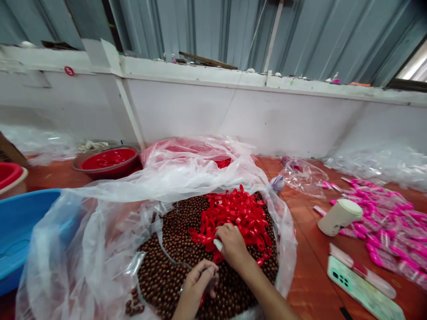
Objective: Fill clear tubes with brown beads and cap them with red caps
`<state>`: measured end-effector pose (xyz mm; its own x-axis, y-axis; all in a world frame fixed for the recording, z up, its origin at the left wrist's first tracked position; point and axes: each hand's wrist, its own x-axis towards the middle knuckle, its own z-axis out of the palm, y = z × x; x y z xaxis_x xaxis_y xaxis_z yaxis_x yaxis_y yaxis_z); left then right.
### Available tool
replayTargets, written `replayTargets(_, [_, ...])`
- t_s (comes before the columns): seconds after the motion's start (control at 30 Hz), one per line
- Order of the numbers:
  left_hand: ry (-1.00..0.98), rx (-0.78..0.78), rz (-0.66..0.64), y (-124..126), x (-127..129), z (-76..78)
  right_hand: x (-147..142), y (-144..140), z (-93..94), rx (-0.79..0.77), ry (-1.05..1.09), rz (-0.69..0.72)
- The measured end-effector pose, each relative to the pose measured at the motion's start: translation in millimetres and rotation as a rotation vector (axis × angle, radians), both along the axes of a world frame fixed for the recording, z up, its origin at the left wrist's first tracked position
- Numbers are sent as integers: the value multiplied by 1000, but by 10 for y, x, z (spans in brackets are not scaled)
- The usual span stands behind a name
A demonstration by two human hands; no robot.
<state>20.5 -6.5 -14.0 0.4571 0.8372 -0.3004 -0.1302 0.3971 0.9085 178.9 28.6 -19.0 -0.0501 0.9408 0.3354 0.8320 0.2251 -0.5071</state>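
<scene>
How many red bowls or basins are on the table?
3 show: a red bowl at back left, a red basin at the left edge, another red basin under plastic behind the beads. More may be hidden.

L hand curled w/ fingers pinched, R hand reaching fwd palm-down, fingers bent, forearm angled in.

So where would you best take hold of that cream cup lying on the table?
Probably around the mid-body of the cream cup, coming from above. It lies on its side, lid end up-right, on the table, so its rounded flanks are open to a grip across them, though pink packets crowd its right.
</scene>
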Motion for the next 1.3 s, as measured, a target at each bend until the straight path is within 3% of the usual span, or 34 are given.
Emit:
replayTargets(0.1, [-1,-15,28,13,-8,-14,0,-93,22,-10,165,-77])
replayTargets(0.27, [11,-2,41,60,38,-36,28,-316,42,-141,887,-114])
replayTargets(0.47, [14,10,6,92,145,-78,152,-456,17,-285,1232,-186])
replayTargets(0.67, [-39,-38,38,74,176,-8,189,-586,88,-457,1642,-112])
replayTargets(1.03, [-100,-80,-39,-3,149,24,168,-711,0,-540,1750,-112])
replayTargets(1.2, [21,-22,-79,2,150,51,150,-734,6,-486,1599,-145])
replayTargets(1.3, [86,25,-100,-11,169,34,107,-749,29,-373,1342,-182])
